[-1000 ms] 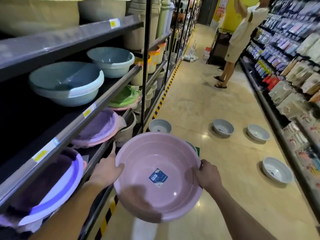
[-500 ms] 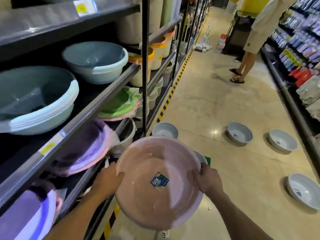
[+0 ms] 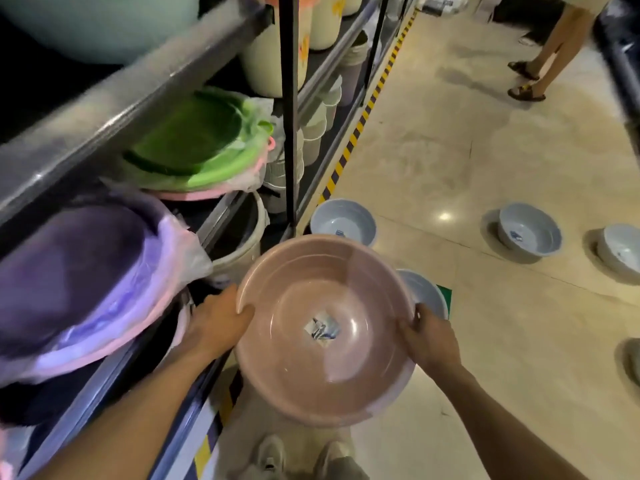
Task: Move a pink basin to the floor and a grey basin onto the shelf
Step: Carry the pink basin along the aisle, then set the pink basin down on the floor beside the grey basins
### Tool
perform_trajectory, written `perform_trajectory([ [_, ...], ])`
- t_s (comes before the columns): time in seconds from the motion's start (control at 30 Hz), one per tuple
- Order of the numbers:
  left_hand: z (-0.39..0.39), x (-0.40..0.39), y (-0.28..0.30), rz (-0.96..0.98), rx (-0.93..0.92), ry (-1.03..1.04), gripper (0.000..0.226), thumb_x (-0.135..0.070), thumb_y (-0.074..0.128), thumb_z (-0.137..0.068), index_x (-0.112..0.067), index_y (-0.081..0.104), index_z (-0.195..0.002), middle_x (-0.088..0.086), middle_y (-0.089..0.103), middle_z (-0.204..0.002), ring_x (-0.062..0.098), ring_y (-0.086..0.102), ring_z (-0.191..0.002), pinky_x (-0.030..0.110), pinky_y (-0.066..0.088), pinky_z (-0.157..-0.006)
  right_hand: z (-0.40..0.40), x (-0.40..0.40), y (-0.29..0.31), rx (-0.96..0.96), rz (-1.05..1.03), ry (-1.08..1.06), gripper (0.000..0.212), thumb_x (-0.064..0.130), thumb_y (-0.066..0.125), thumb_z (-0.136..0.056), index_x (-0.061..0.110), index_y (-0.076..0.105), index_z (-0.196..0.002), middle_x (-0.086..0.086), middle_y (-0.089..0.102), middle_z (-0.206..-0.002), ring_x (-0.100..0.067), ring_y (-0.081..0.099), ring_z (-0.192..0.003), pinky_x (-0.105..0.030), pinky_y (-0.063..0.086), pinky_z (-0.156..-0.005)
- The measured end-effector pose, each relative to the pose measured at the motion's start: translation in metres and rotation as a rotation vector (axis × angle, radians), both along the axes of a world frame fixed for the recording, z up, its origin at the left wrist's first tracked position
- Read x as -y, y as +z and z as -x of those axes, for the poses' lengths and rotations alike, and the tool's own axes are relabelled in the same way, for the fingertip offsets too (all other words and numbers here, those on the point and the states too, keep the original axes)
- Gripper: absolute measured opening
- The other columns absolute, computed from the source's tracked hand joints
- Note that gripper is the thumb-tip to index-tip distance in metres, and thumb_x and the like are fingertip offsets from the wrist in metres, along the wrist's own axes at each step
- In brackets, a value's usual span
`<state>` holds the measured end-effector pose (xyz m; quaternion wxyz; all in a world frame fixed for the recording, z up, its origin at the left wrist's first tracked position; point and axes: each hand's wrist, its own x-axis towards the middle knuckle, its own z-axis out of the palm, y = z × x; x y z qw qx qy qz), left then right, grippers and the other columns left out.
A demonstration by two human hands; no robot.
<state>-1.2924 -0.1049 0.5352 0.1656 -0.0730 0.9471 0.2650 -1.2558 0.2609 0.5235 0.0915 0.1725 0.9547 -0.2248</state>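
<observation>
I hold a round pink basin (image 3: 322, 372) with a small label in its bottom, out in front of me above the floor. My left hand (image 3: 218, 323) grips its left rim and my right hand (image 3: 429, 337) grips its right rim. Several grey basins stand on the tiled floor: one (image 3: 343, 220) just beyond the pink basin near the shelf foot, one (image 3: 429, 296) partly hidden behind my right hand, one (image 3: 530, 232) to the right and another (image 3: 621, 247) at the right edge. The shelf (image 3: 114, 109) runs along my left.
The shelf holds wrapped purple and pink basins (image 3: 86, 282), green basins (image 3: 197, 143) and white buckets (image 3: 242, 233). A yellow-black stripe (image 3: 349, 147) marks the shelf base. A person in sandals (image 3: 526, 81) stands up the aisle. My shoes (image 3: 301, 459) are below the basin.
My view has tilted down and closer to the shelf. The pink basin has sunk lower toward the floor, still held by both hands.
</observation>
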Motion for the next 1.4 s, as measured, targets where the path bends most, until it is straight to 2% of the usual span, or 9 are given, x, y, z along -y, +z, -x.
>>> perform_trajectory([
  [0.17, 0.05, -0.003, -0.131, -0.026, -0.029, 0.025, 0.011, -0.045, 0.051, -0.087, -0.036, 0.046, -0.082, -0.015, 0.048, -0.074, 0.015, 0.051, -0.065, 0.03, 0.038, -0.056, 0.058, 0.0, -0.129, 0.009, 0.016, 0.001, 0.027, 0.04, 0.056, -0.092, 0.027, 0.043, -0.072, 0.007, 0.056, -0.063, -0.015, 0.052, -0.058, -0.032, 0.035, -0.052],
  [0.3, 0.074, -0.005, -0.249, -0.096, -0.109, 0.068, 0.011, -0.052, 0.048, -0.079, -0.042, 0.05, -0.075, -0.017, 0.055, -0.071, 0.002, 0.052, -0.062, 0.021, 0.036, -0.048, 0.095, -0.002, -0.242, -0.056, 0.015, 0.007, 0.019, 0.036, 0.061, -0.089, 0.019, 0.055, -0.084, 0.007, 0.056, -0.064, -0.018, 0.051, -0.056, -0.032, 0.033, -0.051],
  [0.43, 0.093, -0.003, -0.357, -0.025, -0.108, 0.085, 0.023, -0.045, 0.054, -0.083, -0.025, 0.058, -0.093, 0.003, 0.064, -0.086, 0.026, 0.063, -0.076, 0.039, 0.056, -0.066, 0.122, -0.001, -0.343, -0.108, 0.007, 0.005, 0.025, 0.033, 0.066, -0.084, 0.014, 0.065, -0.099, -0.006, 0.068, -0.076, -0.035, 0.061, -0.073, -0.039, 0.047, -0.065],
  [0.53, 0.104, 0.002, -0.418, 0.027, -0.114, 0.09, 0.022, -0.042, 0.058, -0.083, -0.022, 0.051, -0.09, 0.009, 0.06, -0.091, 0.029, 0.055, -0.077, 0.035, 0.047, -0.068, 0.132, 0.0, -0.402, -0.139, 0.027, 0.002, 0.027, 0.031, 0.066, -0.082, 0.012, 0.069, -0.101, -0.017, 0.073, -0.086, -0.041, 0.066, -0.087, -0.043, 0.052, -0.075],
  [0.6, 0.108, 0.004, -0.445, 0.043, -0.1, 0.078, 0.021, -0.044, 0.057, -0.081, -0.024, 0.05, -0.085, 0.008, 0.062, -0.088, 0.029, 0.06, -0.074, 0.035, 0.049, -0.064, 0.135, 0.002, -0.433, -0.139, 0.044, 0.004, 0.023, 0.031, 0.066, -0.081, 0.013, 0.068, -0.095, -0.017, 0.071, -0.083, -0.041, 0.064, -0.084, -0.042, 0.051, -0.072],
  [0.7, 0.112, 0.007, -0.473, 0.068, -0.094, 0.065, 0.022, -0.043, 0.056, -0.082, -0.022, 0.055, -0.089, 0.008, 0.064, -0.088, 0.03, 0.064, -0.076, 0.039, 0.056, -0.065, 0.14, 0.006, -0.464, -0.144, 0.065, -0.024, 0.026, 0.031, 0.064, -0.082, 0.011, 0.069, -0.098, -0.016, 0.07, -0.086, -0.038, 0.061, -0.084, -0.036, 0.045, -0.069],
  [0.87, 0.121, 0.015, -0.495, 0.03, -0.074, 0.048, 0.021, -0.041, 0.057, -0.088, -0.02, 0.058, -0.087, 0.011, 0.067, -0.086, 0.031, 0.068, -0.074, 0.048, 0.062, -0.069, 0.15, 0.005, -0.481, -0.173, 0.121, -0.029, 0.039, 0.032, 0.066, -0.084, 0.008, 0.07, -0.114, -0.017, 0.071, -0.103, -0.038, 0.061, -0.102, -0.037, 0.048, -0.082],
  [1.1, 0.131, 0.018, -0.5, -0.023, -0.071, 0.066, 0.016, -0.04, 0.061, -0.087, -0.026, 0.054, -0.088, 0.005, 0.068, -0.082, 0.021, 0.071, -0.066, 0.031, 0.056, -0.049, 0.157, 0.011, -0.487, -0.199, 0.13, -0.04, 0.035, 0.031, 0.066, -0.083, 0.01, 0.07, -0.111, -0.013, 0.067, -0.093, -0.033, 0.059, -0.089, -0.032, 0.04, -0.071],
  [1.4, 0.155, 0.024, -0.505, -0.043, -0.092, 0.059, 0.015, -0.038, 0.063, -0.088, -0.028, 0.051, -0.09, 0.003, 0.069, -0.083, 0.017, 0.072, -0.064, 0.026, 0.053, -0.04, 0.177, 0.019, -0.494, -0.214, 0.128, -0.065, 0.035, 0.035, 0.065, -0.08, 0.013, 0.07, -0.107, -0.01, 0.069, -0.092, -0.036, 0.063, -0.09, -0.041, 0.054, -0.078],
])
